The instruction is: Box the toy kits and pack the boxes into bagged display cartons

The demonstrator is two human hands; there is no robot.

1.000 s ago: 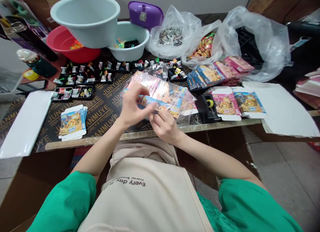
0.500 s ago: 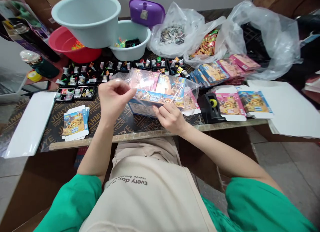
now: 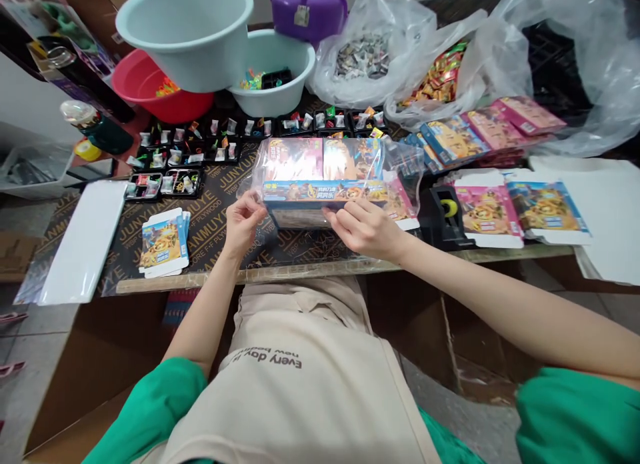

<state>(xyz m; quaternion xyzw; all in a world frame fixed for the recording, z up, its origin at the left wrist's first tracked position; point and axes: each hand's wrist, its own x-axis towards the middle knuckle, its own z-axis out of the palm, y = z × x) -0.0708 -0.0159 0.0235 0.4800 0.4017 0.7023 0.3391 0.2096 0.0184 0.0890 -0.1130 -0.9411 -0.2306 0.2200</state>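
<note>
A display box point(image 3: 320, 192) holding pink and blue printed small boxes sits at the table's front, inside a clear plastic bag point(image 3: 407, 164). My left hand point(image 3: 244, 224) is at the box's left front corner, thumb and fingers pinched on the loose plastic there. Along the lower front edge, toward the right, my right hand point(image 3: 367, 231) grips the wrapped box, fingers curled on its front; the thumb is partly hidden. Right of the box stands a black tape dispenser point(image 3: 445, 217) with yellow tape. Beside it lie flat pink cartons point(image 3: 485, 214) and blue cartons point(image 3: 547, 207).
Black trays point(image 3: 183, 183) with small wrapped items line the table behind. Farther back are a pale blue basin point(image 3: 185, 44), a red basin point(image 3: 135, 94) and a plastic bag of sachets point(image 3: 370, 51). White sheets point(image 3: 83, 244) and blue cartons point(image 3: 164, 244) lie at left; stacked boxes point(image 3: 455, 141) at right.
My left hand has come down from above the box to its left front corner. The box now faces me more squarely, and my right hand keeps its hold. The camera view has shifted.
</note>
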